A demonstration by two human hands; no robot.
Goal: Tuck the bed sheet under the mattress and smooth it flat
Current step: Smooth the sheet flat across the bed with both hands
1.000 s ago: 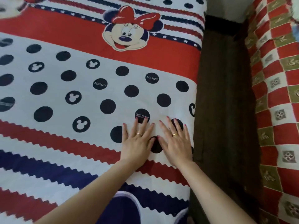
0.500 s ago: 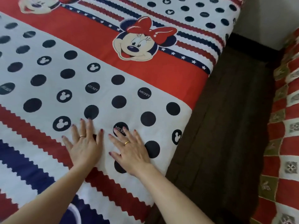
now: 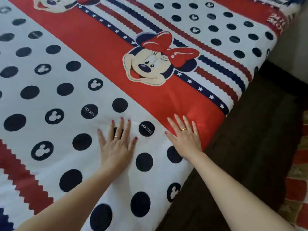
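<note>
The bed sheet (image 3: 70,100) lies spread over the mattress and fills most of the view, printed with dark dots on white, a broad red band and a cartoon mouse face with a red bow (image 3: 155,64). Both hands rest palm-down on top of the sheet, below that face. The left hand (image 3: 116,145) lies flat on the white dotted part, down and to the left of the face, fingers spread, with a ring on one finger; it grips nothing. The right hand (image 3: 185,139) lies flat below and slightly right of the face, fingers fanned out, also ringed, straddling the line where the white part meets the red band, just beside the bed's edge. A dot marked MICKEY (image 3: 146,128) shows between the two hands, which are apart from each other. The sheet around the hands looks smooth, with only faint creases near the right hand. Right of the face, beyond the edge, the dark side of the bed (image 3: 241,147) drops away.
</note>
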